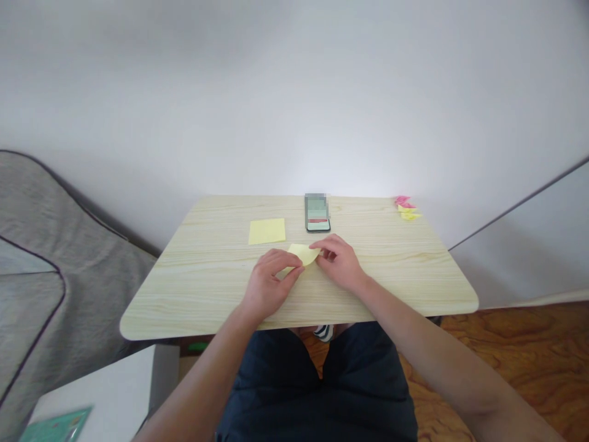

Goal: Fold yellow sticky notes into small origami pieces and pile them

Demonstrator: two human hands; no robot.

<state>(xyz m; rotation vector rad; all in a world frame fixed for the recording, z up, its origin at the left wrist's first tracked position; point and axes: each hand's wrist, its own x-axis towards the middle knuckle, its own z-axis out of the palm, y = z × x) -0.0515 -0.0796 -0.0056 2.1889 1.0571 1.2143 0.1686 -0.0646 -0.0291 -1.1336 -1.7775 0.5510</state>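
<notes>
Pinching the curved yellow sticky note (304, 252) at opposite edges, left hand (271, 281) and right hand (339, 261), on the near side of the smartphone (317, 213) (thin paper, little stiffness), so uneven finger pull could crease or tear it.

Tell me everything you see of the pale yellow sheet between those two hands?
The yellow sheet looks like thin, plain paper. It is curved, not lying flat, and its full outline is partly hidden. The left hand pinches its left side; the right hand holds its right end. It is over the table, on the near side of the phone.
</notes>
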